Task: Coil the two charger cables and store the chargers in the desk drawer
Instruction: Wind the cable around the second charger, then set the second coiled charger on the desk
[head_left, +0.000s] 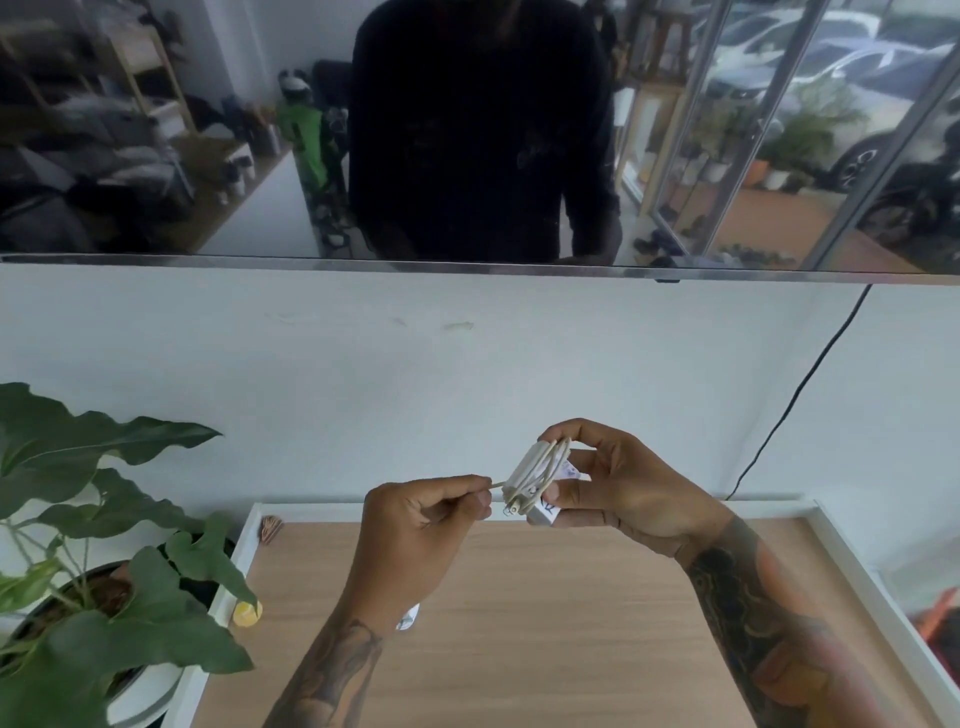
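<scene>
My right hand clamps the white charger between thumb and fingers, its cable already looped around the block, above the wooden desk top. My left hand pinches the short free tail. I judge the last wrap needs steady tension, then the end tucked under a loop so nothing springs loose. No second charger clearly shows.

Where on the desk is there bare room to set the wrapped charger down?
Most of the wooden desk top is bare: the wide patch between the two forearms, running right to the white rim. The left edge is more crowded, with the yellow object and plant leaves. Both hands hold the charger above the desk.
</scene>
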